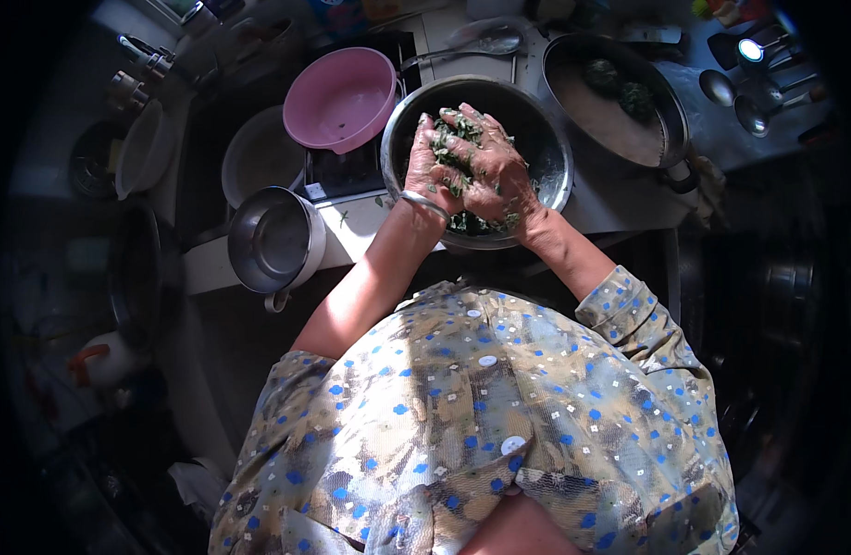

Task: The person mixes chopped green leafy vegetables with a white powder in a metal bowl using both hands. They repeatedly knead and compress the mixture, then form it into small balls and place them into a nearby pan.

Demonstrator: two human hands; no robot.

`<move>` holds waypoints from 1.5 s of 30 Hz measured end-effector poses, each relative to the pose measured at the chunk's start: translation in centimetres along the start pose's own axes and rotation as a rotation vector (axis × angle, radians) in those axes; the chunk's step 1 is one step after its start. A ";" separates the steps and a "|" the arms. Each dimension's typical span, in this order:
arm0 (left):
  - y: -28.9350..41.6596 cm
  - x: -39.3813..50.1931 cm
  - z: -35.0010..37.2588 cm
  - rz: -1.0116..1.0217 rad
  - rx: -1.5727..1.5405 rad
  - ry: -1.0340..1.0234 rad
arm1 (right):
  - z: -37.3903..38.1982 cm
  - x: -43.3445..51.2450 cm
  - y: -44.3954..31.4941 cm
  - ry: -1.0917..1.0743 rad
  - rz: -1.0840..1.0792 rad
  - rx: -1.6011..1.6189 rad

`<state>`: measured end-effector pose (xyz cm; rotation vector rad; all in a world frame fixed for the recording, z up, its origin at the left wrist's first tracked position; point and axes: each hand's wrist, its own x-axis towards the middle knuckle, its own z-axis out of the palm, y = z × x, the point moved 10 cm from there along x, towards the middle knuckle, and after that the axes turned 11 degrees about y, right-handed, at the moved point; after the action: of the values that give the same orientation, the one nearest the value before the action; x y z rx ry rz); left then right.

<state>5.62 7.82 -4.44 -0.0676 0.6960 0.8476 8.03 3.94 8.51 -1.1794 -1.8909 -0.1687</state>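
A clump of chopped green leaves coated in pale dough or flour [460, 128] is held between my two hands, over a large stainless steel bowl [560, 163]. My left hand [425, 163], with a silvery bangle at the wrist, cups it from the left. My right hand [498, 163] lies against it from the right, fingers bent, with bits stuck to the skin. More of the leafy mixture [470, 223] shows in the bowl below my hands. To the right, two dark green balls [635, 100] sit on a pale surface inside an oval pan [677, 142].
Left of the bowl stand a pink plastic basin [342, 97], a white basin [241, 163] and a metal pot [272, 239] at the counter edge. A large spoon [498, 41] lies behind the bowl. Ladles [718, 88] are at the far right, a faucet [154, 62] at the far left.
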 end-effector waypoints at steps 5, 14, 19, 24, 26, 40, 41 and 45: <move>-2.0 0.9 0.2 -0.237 -0.306 -0.149 | -0.2 -1.3 1.0 0.178 0.069 0.143; 0.4 -1.4 1.4 0.067 0.183 -0.160 | 1.5 -0.7 6.1 0.126 0.726 0.902; 2.3 -1.1 -1.5 0.135 0.006 0.154 | 0.5 0.8 5.4 -0.237 0.805 0.565; 1.9 0.0 -1.4 0.172 -0.025 0.129 | -0.1 0.4 2.7 -0.041 0.225 0.181; 2.0 0.2 -2.1 0.180 -0.046 0.159 | 0.5 0.3 3.5 -0.063 0.304 0.217; 3.6 0.2 -1.0 0.086 -0.237 0.072 | -1.1 -1.8 8.0 -0.340 0.659 0.293; 3.3 -0.3 -0.7 0.067 -0.209 0.046 | 0.5 -4.5 8.3 -0.465 0.673 0.184; 2.7 -0.9 0.7 0.028 -0.116 -0.076 | -0.6 -1.6 7.9 -0.451 0.533 -0.148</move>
<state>3.67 9.25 -2.74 -0.1299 0.5773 0.9123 14.78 6.84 5.21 -1.9021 -1.8766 0.2766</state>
